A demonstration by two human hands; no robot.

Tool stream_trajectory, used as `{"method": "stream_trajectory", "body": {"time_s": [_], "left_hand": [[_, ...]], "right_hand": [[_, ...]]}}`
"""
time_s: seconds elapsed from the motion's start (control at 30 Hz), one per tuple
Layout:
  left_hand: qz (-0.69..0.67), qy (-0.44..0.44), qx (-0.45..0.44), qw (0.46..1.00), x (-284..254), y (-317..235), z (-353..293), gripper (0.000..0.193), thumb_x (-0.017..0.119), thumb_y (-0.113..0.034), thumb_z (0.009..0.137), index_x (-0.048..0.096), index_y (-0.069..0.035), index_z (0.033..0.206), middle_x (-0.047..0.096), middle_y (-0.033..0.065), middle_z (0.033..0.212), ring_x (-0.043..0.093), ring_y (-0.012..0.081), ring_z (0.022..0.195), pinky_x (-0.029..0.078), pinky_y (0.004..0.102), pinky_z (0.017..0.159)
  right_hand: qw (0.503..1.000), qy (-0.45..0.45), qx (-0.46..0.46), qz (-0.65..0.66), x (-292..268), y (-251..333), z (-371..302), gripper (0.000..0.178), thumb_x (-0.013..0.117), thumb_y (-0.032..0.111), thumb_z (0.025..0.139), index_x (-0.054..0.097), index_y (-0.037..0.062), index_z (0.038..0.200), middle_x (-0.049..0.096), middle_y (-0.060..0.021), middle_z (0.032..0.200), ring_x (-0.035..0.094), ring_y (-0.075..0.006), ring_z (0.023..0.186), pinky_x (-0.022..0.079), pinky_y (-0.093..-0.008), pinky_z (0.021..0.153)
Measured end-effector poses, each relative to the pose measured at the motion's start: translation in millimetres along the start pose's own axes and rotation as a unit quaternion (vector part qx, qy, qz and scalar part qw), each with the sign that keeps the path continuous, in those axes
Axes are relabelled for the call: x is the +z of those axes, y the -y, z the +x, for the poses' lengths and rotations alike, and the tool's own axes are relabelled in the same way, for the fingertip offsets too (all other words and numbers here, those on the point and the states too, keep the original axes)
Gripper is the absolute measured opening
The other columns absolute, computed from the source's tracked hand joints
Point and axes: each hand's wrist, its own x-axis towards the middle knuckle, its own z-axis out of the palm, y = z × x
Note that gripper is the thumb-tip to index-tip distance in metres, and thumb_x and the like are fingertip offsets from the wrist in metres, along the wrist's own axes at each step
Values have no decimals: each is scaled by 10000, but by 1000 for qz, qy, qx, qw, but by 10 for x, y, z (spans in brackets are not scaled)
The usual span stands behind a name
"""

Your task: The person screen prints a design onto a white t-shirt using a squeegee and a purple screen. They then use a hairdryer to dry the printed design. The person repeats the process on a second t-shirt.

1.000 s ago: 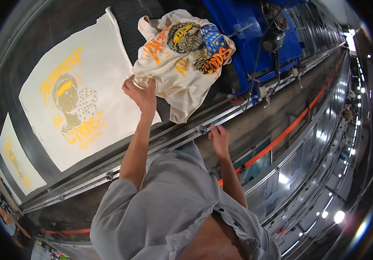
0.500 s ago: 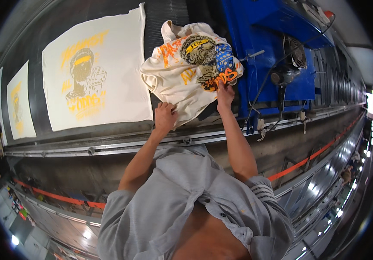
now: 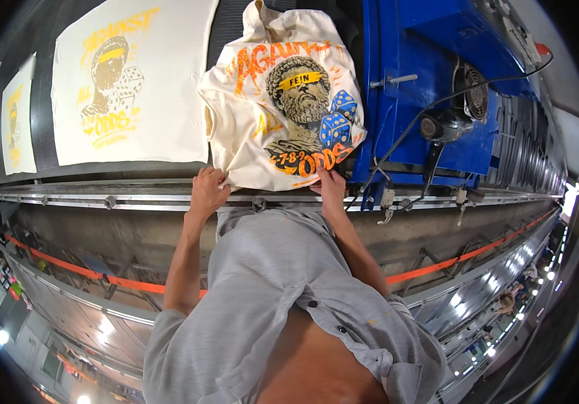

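Observation:
A cream fabric panel [image 3: 239,145] lies in front of me with creases on its left side and a bunched far edge. Its print shows a bearded head with a yellow band across the eyes, blue dice and orange lettering. My left hand [image 3: 207,192] is closed on the panel's near left corner. At the near edge, further right, my right hand [image 3: 332,192] pinches the cloth below the orange lettering, fingertips partly hidden by the fabric.
A flat cream panel [image 3: 168,74] with a paler yellow and grey print lies to the left, another [image 3: 25,114] beyond it. At right stands a blue machine [image 3: 431,87] with a black blow dryer [image 3: 444,126], a round fan [image 3: 476,94] and a cable. A metal rail [image 3: 155,200] runs along the near edge.
Both hands have drawn toward me with the panel, the left one also moving left. The cloth has spread out flatter, so more of its print shows.

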Motion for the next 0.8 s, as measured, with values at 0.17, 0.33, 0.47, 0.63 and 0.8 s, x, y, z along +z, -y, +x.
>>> {"method": "stream_trajectory", "body": {"time_s": [0.17,0.33,0.47,0.63,0.8], "left_hand": [[-64,-14,-36,997,77,-69,-70,212,727,-73,727,640,-6,909,599,150,889,587,360,882,477,444,751],[-72,-23,-46,996,123,-86,-62,177,708,-56,715,619,1,856,597,166,865,590,386,883,489,468,757],[-89,-29,-53,994,212,8,-52,186,711,-51,711,626,4,867,597,174,866,595,385,883,494,461,756],[-64,-134,-12,989,327,8,-164,241,748,-73,700,654,-28,918,625,133,984,585,357,975,473,469,834],[-100,-183,8,978,381,19,-371,337,785,-145,731,670,-36,1028,621,160,1132,557,362,1108,445,471,940]], "right_hand": [[991,51,113,54,63,233,-267,378,662,297,933,611,-34,1109,672,-120,937,700,-255,894,599,-370,747],[977,119,177,-14,63,361,-391,427,657,330,929,605,-57,1101,693,-185,945,711,-299,884,599,-377,739],[952,200,195,-125,23,481,-401,422,654,337,935,630,-58,1081,712,-213,952,721,-276,825,595,-359,717],[946,203,94,-235,33,410,-352,400,665,333,941,656,-51,1054,725,-167,918,713,-203,765,579,-313,680],[933,206,20,-294,22,371,-328,314,623,305,976,670,2,1045,730,-113,879,704,-161,752,565,-289,658]]}}
